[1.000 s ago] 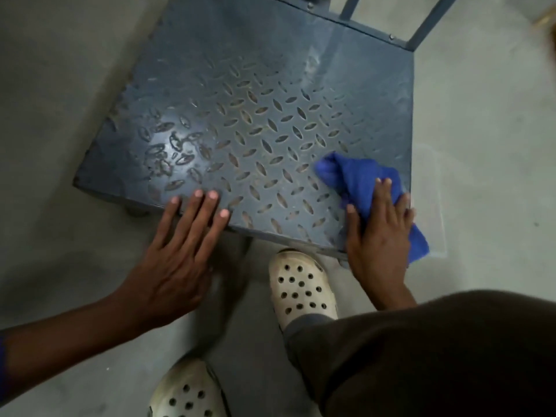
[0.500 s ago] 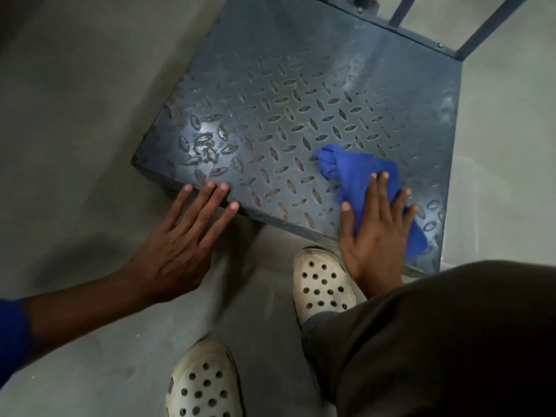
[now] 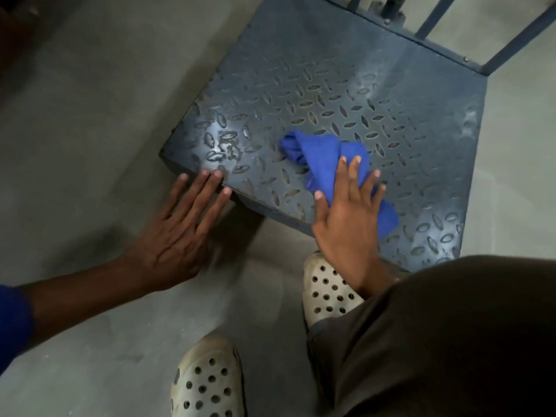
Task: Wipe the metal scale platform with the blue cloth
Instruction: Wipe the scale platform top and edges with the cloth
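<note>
Head view: diamond-plate scale platform point(image 3: 346, 85), concrete floor point(image 3: 90, 115).

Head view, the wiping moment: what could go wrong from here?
1. The bunched blue cloth lies near the front edge of the dark diamond-plate metal scale platform under the flat right hand; a stroke toward the person might push it off onto the floor.
2. The left hand has only fingertips on the platform's near corner, so it could slip off the edge.
3. Bunched up, the cloth may skip the grooves in the tread.
</note>
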Demonstrator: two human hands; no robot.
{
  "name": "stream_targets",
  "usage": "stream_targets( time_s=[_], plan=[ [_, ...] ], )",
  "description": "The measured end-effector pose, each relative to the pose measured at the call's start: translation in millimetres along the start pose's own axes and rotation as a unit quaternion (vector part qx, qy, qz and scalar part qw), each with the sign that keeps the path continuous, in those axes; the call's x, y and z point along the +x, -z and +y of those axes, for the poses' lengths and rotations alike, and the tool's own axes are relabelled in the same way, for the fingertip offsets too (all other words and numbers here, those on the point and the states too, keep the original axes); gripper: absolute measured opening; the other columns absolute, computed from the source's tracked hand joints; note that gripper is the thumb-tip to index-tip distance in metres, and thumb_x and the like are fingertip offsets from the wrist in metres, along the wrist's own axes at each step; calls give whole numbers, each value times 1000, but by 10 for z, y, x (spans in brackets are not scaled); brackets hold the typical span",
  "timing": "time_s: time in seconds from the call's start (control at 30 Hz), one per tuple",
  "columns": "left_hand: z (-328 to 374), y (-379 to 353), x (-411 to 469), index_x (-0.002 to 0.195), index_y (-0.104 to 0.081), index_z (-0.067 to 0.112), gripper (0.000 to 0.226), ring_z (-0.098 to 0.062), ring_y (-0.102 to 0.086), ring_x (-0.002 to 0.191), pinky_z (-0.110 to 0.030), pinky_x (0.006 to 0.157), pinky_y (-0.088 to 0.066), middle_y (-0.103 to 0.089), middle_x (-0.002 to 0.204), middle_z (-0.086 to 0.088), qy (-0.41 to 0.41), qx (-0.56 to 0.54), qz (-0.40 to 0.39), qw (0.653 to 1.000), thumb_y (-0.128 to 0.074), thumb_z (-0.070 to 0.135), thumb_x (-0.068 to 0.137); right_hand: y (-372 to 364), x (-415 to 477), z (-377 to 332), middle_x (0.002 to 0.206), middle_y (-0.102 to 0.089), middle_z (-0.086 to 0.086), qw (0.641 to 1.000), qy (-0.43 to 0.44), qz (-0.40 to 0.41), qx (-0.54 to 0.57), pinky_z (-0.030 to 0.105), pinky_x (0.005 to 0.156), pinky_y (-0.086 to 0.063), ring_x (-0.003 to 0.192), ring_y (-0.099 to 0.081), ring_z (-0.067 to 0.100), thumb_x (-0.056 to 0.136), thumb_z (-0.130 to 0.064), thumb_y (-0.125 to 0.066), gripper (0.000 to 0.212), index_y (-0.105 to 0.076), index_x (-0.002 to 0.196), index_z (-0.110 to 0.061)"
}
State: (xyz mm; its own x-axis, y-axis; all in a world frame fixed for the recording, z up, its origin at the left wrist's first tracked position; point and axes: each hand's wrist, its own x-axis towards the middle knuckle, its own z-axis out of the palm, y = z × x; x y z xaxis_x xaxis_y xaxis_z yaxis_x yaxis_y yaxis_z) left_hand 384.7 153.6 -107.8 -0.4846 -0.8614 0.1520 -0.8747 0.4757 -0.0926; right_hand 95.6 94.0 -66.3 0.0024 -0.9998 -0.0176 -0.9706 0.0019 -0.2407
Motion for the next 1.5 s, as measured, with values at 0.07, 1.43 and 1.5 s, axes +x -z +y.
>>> stream_targets(
  time_s=[0.07, 1.43, 1.5],
  plan=[
    [-67, -25, -73, 165, -10, -7, 92, -47, -3, 162, -68, 128, -12, -1, 173, -31, 10, 18, -12, 1000, -54, 22, 90, -90, 41, -214, 172, -12, 21, 999, 32, -15, -1, 63, 128, -9, 156, -7, 53, 106, -37, -35, 70, -14, 165, -6],
    [119, -123, 319, 161, -23, -12, 87, -53, -11, 160, -67, 129, -13, -18, 168, -38, -38, -53, 22, 998, -59, 41, 102, 330, 525, -15, 142, -64, -10, 878, 441, -130, 135, 57, 125, -24, 147, -46, 18, 69, -9, -28, 70, -74, 120, -25],
    [196, -145, 377, 161, -21, -12, 87, -53, -11, 160, -69, 128, -12, -18, 168, -38, -36, -48, 19, 998, -57, 42, 103, 246, 488, 87, 143, -63, -13, 881, 435, -146, 117, 57, 127, -18, 150, -42, 15, 68, -11, -26, 71, -74, 118, -27]
  ],
)
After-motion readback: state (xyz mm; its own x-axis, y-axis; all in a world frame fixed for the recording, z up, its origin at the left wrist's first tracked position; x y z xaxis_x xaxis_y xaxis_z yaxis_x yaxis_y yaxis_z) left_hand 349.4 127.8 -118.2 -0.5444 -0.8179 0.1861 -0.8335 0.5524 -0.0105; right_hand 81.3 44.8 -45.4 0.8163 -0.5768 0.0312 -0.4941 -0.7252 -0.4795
